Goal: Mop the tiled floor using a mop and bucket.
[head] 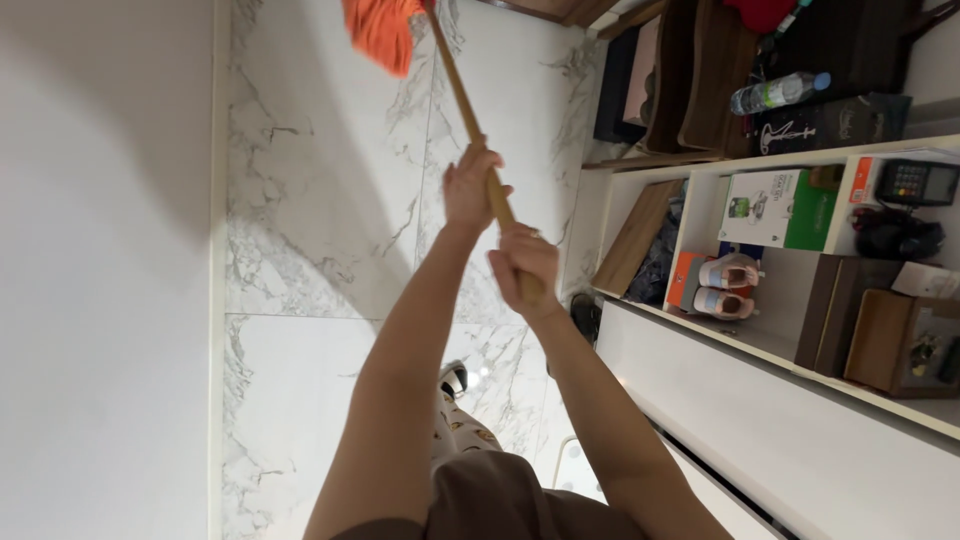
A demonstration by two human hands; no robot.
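Observation:
Both of my hands grip the wooden handle of a mop, which slants up and left across a white marble floor. My left hand is the farther one, wrapped around the middle of the handle. My right hand is closed around the near end of the handle, just below the left hand. The orange mop head rests on the floor at the top edge of the view, partly cut off.
A white wall with a baseboard runs down the left. On the right stand white open shelves with boxes, a pair of small shoes, a card terminal and a plastic bottle. My foot is below my arms.

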